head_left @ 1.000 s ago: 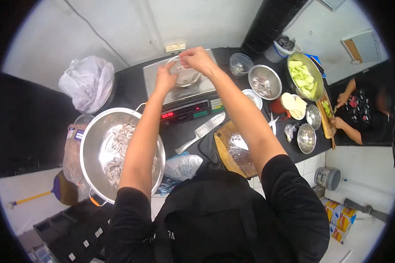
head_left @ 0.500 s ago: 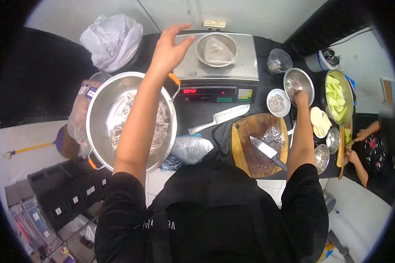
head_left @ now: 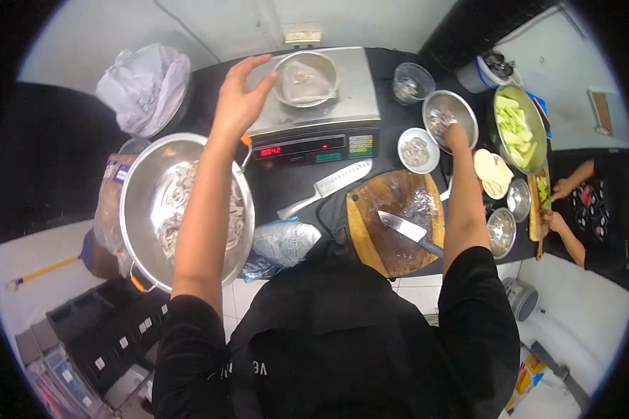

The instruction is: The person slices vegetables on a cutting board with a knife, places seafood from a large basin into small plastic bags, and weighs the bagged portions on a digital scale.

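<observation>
My left hand (head_left: 243, 98) is open, thumb and fingers apart, at the left rim of a small metal bowl (head_left: 306, 100) with a clear plastic bag in it. That bowl rests on a digital scale (head_left: 362, 119) with a lit red display. My right hand (head_left: 456, 137) reaches into another metal bowl (head_left: 466, 106) among pale strips (head_left: 440, 121). Its fingers look drawn together, but their tips and anything between them are hidden. Below my left forearm stands a large metal pot (head_left: 141, 209) with orange handles, holding more pale strips. A small white bowl (head_left: 417, 149) of strips sits beside my right hand.
A knife (head_left: 402, 225) lies on the wooden cutting board (head_left: 362, 230); another knife (head_left: 339, 180) lies near the scale. At right are a bowl of green pieces (head_left: 516, 133) and a co-worker's hands (head_left: 558, 202) at a board. A white plastic bag (head_left: 145, 87) stands back left.
The whole view has shifted, so most things on the table appear farther left. My left hand stays by the bowl on the scale, and my right hand stays in its bowl.
</observation>
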Tool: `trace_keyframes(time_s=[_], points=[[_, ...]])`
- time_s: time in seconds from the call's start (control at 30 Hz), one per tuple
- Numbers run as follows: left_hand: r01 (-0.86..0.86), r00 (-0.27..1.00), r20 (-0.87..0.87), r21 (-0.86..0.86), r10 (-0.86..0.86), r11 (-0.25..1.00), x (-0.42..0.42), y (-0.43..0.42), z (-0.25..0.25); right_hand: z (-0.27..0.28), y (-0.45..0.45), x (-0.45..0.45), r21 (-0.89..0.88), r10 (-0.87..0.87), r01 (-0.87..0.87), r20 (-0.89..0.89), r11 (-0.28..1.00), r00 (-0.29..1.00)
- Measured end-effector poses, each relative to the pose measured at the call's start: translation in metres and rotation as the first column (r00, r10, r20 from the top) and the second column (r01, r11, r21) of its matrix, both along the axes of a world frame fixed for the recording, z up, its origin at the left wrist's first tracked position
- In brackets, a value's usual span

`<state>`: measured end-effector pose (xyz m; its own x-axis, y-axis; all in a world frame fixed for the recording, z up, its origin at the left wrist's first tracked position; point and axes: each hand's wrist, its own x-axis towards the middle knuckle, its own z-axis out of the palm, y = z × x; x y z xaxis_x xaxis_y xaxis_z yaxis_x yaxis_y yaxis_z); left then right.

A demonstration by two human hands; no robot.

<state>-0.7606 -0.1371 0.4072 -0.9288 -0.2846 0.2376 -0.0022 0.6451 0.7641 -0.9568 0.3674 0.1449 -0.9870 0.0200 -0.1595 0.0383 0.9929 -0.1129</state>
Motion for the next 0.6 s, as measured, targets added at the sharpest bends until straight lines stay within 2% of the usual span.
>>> trace_keyframes(time_s=[0.13, 0.17, 0.23, 0.27, 0.33, 0.37, 0.43, 0.47, 0.53, 0.6], points=[[0.003, 1.0, 0.021, -0.003, -0.003, 1.0, -0.003, 0.003, -0.001, 0.026, 0.008, 0.002, -0.071, -0.045, 0.046, 0.012, 0.996, 0.999], [0.014, 1.0, 0.017, 0.0, -0.014, 1.0, -0.003, 0.004, -0.001, 0.039, 0.009, 0.004, -0.225, -0.073, 0.084, 0.057, 0.971, 0.996], [-0.004, 0.998, 0.063, 0.029, 0.002, 1.0, -0.003, 0.008, 0.001, 0.048, 0.016, 0.005, -0.521, -0.068, 0.115, 0.109, 0.845, 0.992], [-0.001, 0.998, 0.062, 0.031, -0.001, 1.0, -0.005, 0.009, 0.001, 0.052, 0.016, 0.005, -0.52, -0.071, 0.117, 0.108, 0.846, 0.992], [0.015, 0.998, 0.063, 0.057, -0.019, 0.998, -0.008, 0.011, 0.0, 0.067, 0.012, 0.006, -0.655, -0.12, 0.277, 0.274, 0.703, 0.954], [0.015, 0.998, 0.06, 0.059, -0.018, 0.998, -0.012, 0.01, -0.005, 0.074, 0.01, 0.008, -0.654, -0.119, 0.274, 0.271, 0.705, 0.955], [0.112, 0.993, 0.044, -0.024, -0.111, 0.993, -0.018, 0.004, -0.014, 0.098, -0.009, 0.016, -0.835, -0.063, 0.303, 0.31, 0.46, 0.949], [0.103, 0.994, 0.043, -0.028, -0.101, 0.994, -0.018, 0.001, -0.017, 0.11, -0.021, 0.017, -0.837, -0.052, 0.297, 0.309, 0.459, 0.95], [0.12, 0.983, 0.147, -0.07, -0.109, 0.99, -0.02, 0.006, -0.018, 0.13, -0.036, 0.022, -0.919, -0.001, 0.258, 0.27, 0.299, 0.963], [0.156, 0.979, 0.145, -0.068, -0.145, 0.985, -0.025, 0.004, -0.029, 0.131, -0.033, 0.022, -0.912, -0.034, 0.245, 0.248, 0.327, 0.968]])
